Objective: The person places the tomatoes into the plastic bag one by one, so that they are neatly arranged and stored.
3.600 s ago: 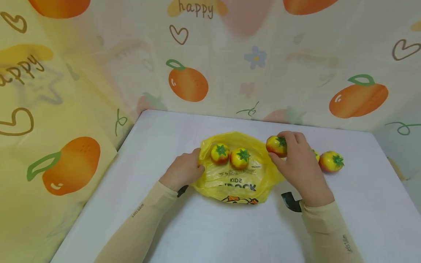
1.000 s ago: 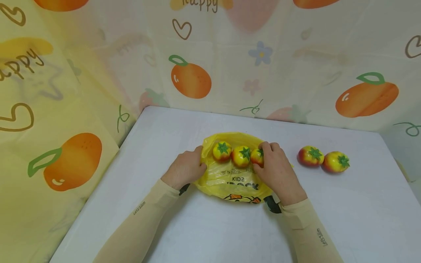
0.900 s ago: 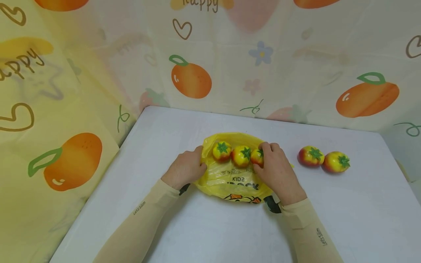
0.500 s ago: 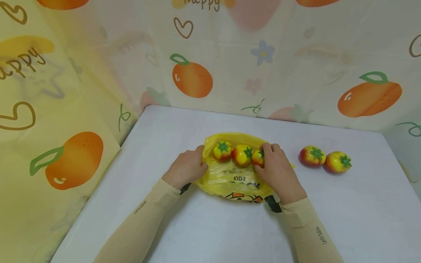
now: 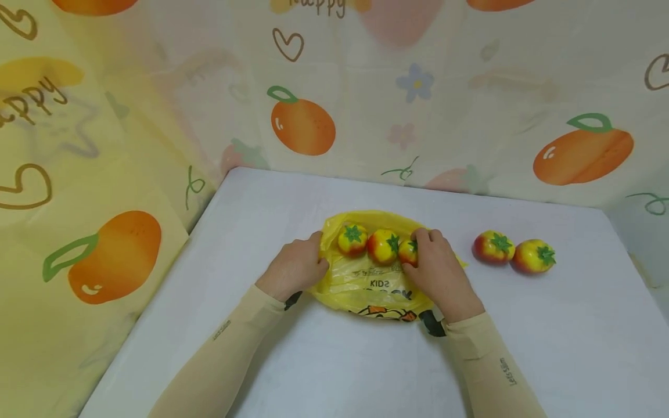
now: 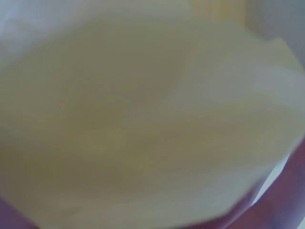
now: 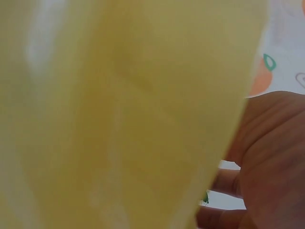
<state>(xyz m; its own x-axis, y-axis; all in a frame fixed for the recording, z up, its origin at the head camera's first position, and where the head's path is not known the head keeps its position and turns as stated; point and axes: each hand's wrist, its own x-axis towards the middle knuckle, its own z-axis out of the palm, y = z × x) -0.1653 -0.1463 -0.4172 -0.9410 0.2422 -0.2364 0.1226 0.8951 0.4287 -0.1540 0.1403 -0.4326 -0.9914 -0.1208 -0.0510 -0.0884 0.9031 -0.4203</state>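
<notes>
A yellow plastic bag [image 5: 345, 284] with printed lettering lies spread on the table in the head view, its mouth held wide. My left hand [image 5: 294, 267] pinches its left rim. Two round yellow-red fruits with green star-shaped caps, a left fruit [image 5: 352, 240] and a middle fruit [image 5: 383, 246], sit inside. Beside them is a third fruit [image 5: 407, 251], which my right hand [image 5: 441, 276] holds at the bag's right side, partly covering it. Blurred yellow plastic [image 6: 143, 105] fills most of the left wrist view. In the right wrist view the bag [image 7: 124, 114] hides most of the fingers.
Two more such fruits, a nearer one [image 5: 493, 248] and a farther one [image 5: 533, 256], rest side by side on the white table [image 5: 334, 371], right of the bag. A fruit-printed cloth [image 5: 360, 116] hangs behind the table and along its left side.
My right hand has moved left from above the bag's right rim, lowering the third fruit into the bag. Over the last second both hands stay nearly still. The left keeps its hold.
</notes>
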